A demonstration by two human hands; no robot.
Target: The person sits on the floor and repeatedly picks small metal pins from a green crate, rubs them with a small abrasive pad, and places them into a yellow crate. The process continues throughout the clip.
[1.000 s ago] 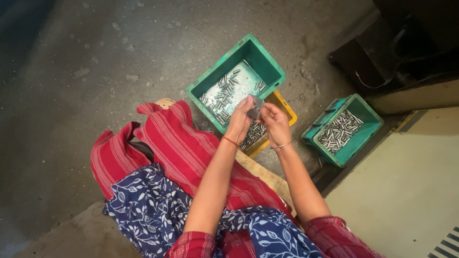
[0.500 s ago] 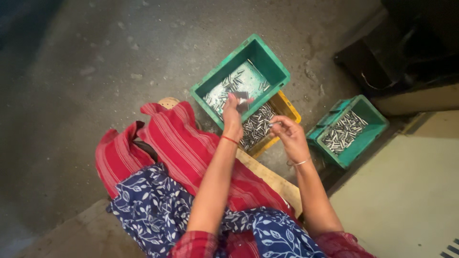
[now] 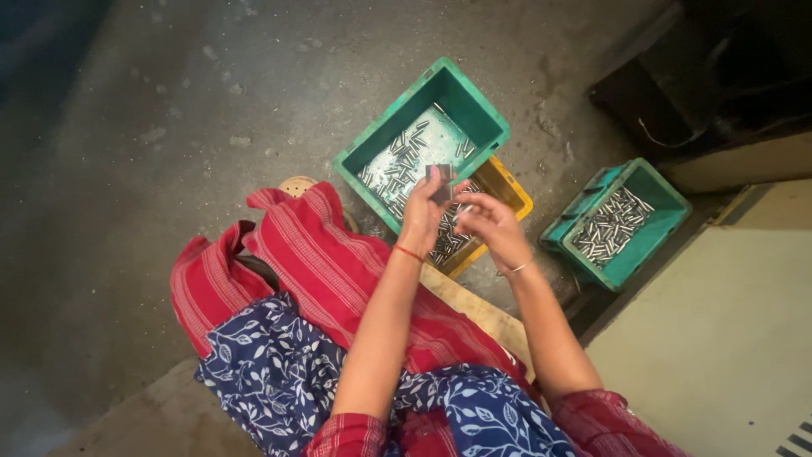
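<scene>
My left hand holds a small dark block upright between its fingers, above the edge of a green bin with several small metal pins on its floor. My right hand is close beside it, pinching a thin metal pin whose tip points at the block. Under both hands a yellow bin with more pins lies partly hidden.
A second green bin full of metal pins stands to the right, by a pale raised slab. Dark equipment fills the upper right. My lap, in red striped and blue floral cloth, sits over grey concrete floor.
My right hand went out toward the right green bin and has come back to the left hand with a pin. The left hand has stayed over the bins with the block.
</scene>
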